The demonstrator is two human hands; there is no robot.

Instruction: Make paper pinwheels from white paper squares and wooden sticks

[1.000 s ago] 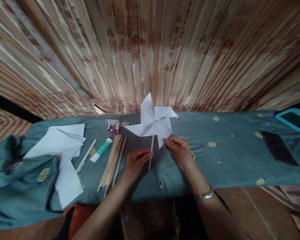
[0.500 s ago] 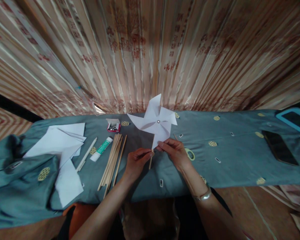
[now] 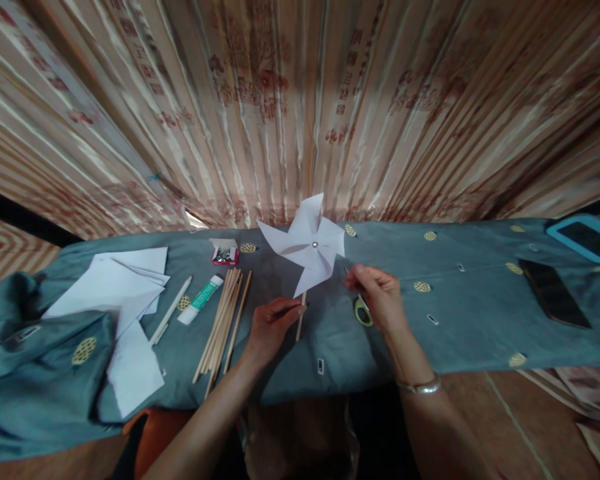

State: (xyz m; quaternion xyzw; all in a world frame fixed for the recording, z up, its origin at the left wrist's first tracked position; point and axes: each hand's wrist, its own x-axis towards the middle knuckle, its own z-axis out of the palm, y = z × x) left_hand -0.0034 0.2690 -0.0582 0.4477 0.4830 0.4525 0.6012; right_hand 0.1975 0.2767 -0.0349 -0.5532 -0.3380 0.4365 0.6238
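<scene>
A white paper pinwheel [image 3: 305, 248] with a round silvery pin at its centre stands up on a thin wooden stick [image 3: 301, 323]. My left hand [image 3: 275, 327] is closed round that stick just below the blades, pinching it between thumb and fingers. To the right of the pinwheel, apart from it, my right hand [image 3: 377, 293] hovers with its fingers curled in; nothing shows between them. Under and beside that hand lie scissors with a yellow-green handle [image 3: 363, 312], partly hidden by it.
Left of my hands lie wooden sticks [image 3: 220, 327], a glue stick [image 3: 201, 300], a white pen [image 3: 173, 310], paper sheets [image 3: 125, 287] and a small open box of pins [image 3: 225, 253]. A dark phone [image 3: 554, 293] and a blue-framed tablet [image 3: 587, 239] lie right. A curtain [image 3: 300, 100] hangs behind.
My right hand has let go of the pinwheel's lower blade and moved right, its fingers curling. The blades have turned slightly clockwise. My left hand keeps its hold on the stick.
</scene>
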